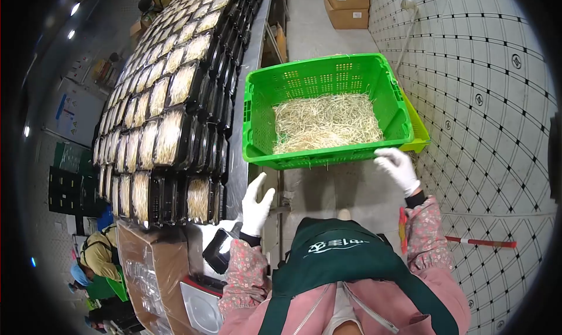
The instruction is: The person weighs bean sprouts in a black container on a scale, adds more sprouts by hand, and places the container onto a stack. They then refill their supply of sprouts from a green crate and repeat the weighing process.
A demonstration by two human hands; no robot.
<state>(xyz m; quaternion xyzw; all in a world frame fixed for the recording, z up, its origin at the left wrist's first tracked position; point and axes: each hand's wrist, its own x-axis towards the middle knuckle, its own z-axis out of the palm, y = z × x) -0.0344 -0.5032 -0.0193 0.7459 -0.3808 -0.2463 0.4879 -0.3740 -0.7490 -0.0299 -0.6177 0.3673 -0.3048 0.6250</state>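
A green plastic crate (319, 80) sits in front of me, its bottom covered with pale bean sprouts (325, 123). My right hand (398, 168), in a white glove, rests at the crate's near right rim, fingers curled over the edge. My left hand (256, 205), also gloved, hangs open below the crate's near left corner, touching nothing, fingers apart. I wear a green apron over pink floral sleeves.
A metal table (250, 60) on the left carries stacked black trays (170, 118) filled with sprouts. A yellow crate (418, 130) sits under the green one. Cardboard boxes (346, 7) stand far ahead. A person in yellow (99, 256) crouches lower left. A tiled wall runs along the right.
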